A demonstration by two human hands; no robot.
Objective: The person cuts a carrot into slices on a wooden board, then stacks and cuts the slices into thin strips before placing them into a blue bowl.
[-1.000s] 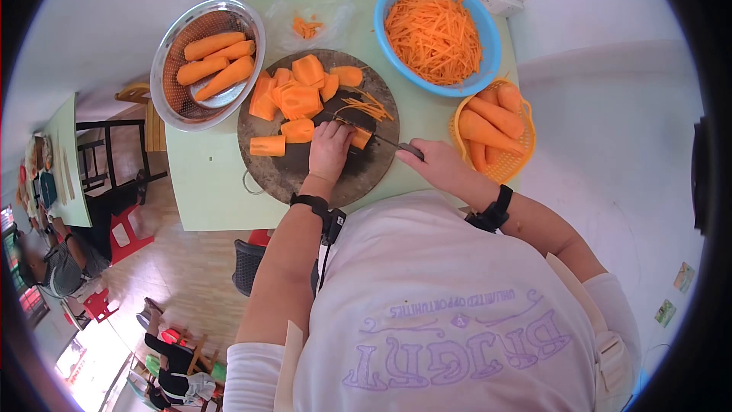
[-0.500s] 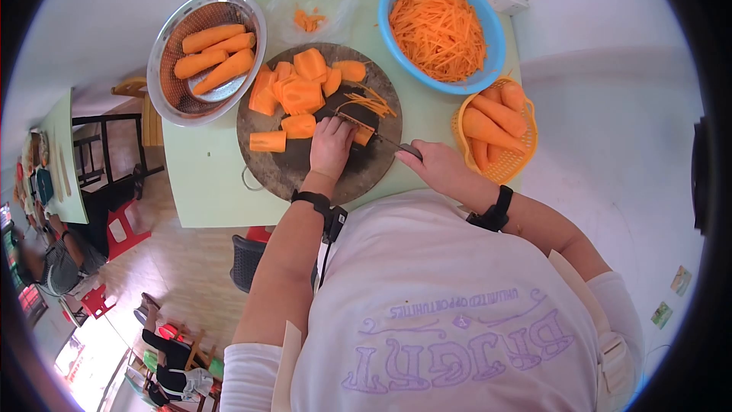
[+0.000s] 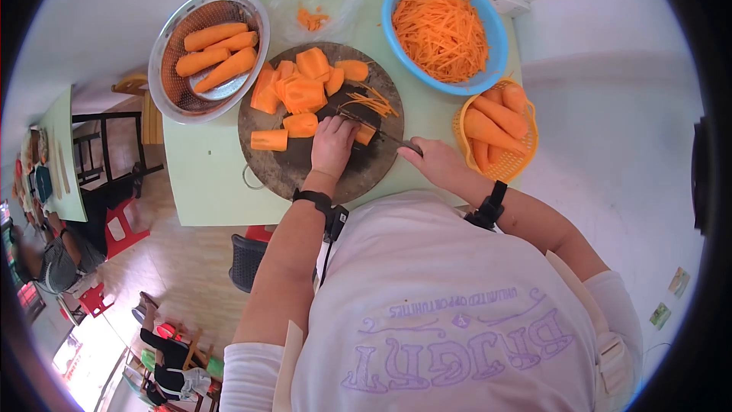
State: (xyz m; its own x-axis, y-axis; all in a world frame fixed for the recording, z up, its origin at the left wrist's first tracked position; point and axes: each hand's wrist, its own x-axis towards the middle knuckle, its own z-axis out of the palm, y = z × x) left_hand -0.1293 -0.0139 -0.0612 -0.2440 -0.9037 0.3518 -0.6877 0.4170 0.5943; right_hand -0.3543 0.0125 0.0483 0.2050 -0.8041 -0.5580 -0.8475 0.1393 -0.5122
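Observation:
On the round wooden chopping board (image 3: 263, 126), my left hand (image 3: 333, 145) presses down with bent fingers on a piece of carrot (image 3: 364, 135). My right hand (image 3: 441, 163) grips the dark handle of a knife (image 3: 412, 148). The blade lies across the carrot piece, close to my left fingertips, which partly hide it. Just beyond the blade is a small bunch of carrot shreds (image 3: 373, 99). Carrot slices (image 3: 303, 95) are heaped on the board's far left, and a cut carrot chunk (image 3: 269, 140) rests near its left edge.
A metal colander bowl (image 3: 164, 103) holds several peeled carrots. Shredded carrot fills a blue basin (image 3: 501, 46) at the far right, near a yellow basket (image 3: 526, 164) of whole carrots. Carrot scraps lie on a plastic bag (image 3: 343, 14). Other people (image 3: 171, 366) are seated across the room.
The knife has shifted very slightly over the carrot piece, with my right hand moving only a little. My left hand keeps its place on the carrot.

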